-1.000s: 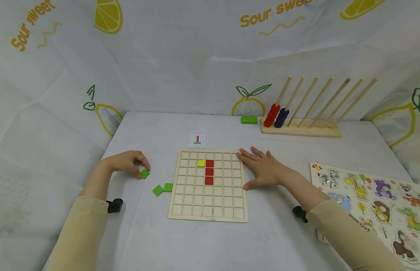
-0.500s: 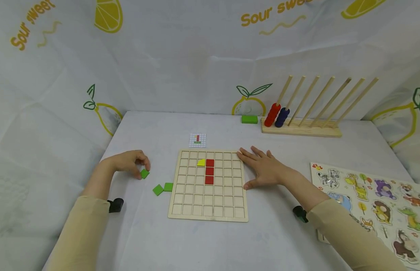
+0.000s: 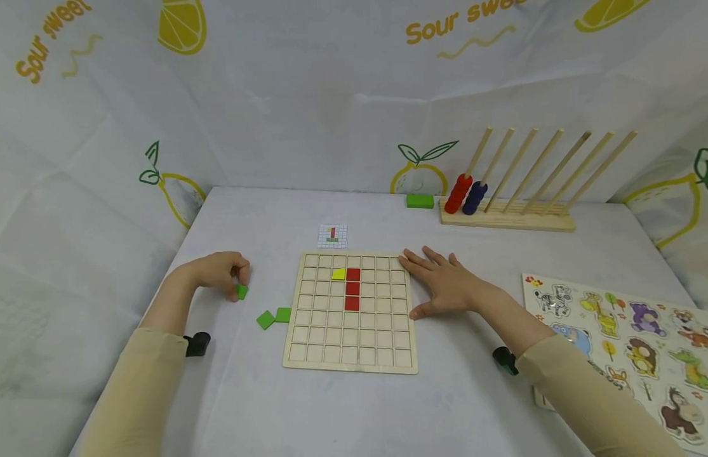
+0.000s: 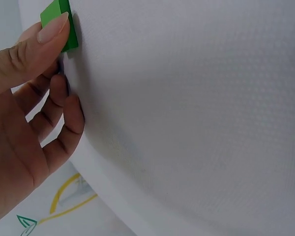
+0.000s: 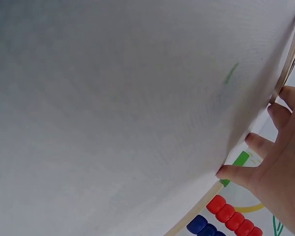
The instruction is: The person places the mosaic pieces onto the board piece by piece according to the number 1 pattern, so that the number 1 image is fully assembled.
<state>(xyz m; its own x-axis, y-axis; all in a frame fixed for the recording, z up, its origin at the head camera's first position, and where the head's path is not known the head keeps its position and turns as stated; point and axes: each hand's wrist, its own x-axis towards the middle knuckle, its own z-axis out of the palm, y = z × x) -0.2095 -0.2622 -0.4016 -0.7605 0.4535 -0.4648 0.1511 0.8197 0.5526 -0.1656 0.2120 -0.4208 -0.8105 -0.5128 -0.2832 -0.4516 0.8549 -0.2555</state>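
Observation:
My left hand (image 3: 221,273) pinches a green square tile (image 3: 242,291) between thumb and fingers, left of the wooden grid board (image 3: 382,362). In the left wrist view the tile (image 4: 54,14) stands tilted under the thumb, close over the white cloth. Two more green tiles (image 3: 266,319) lie by the board's left edge. On the grid, three red squares (image 3: 352,289) form a column, with a yellow piece (image 3: 339,274) left of the top one. My right hand (image 3: 445,282) lies spread, its fingertips and thumb at the board's right edge.
Behind the board lies a small pattern card (image 3: 333,236). A green block (image 3: 420,201) and a wooden bead rack (image 3: 508,219) with red and blue beads stand at the back right. An animal puzzle board (image 3: 611,336) lies to the right, partly under the right sleeve.
The green tile in my left hand has turned and shifted slightly left, with the fingers drawn in around it. My right hand and the board have stayed put.

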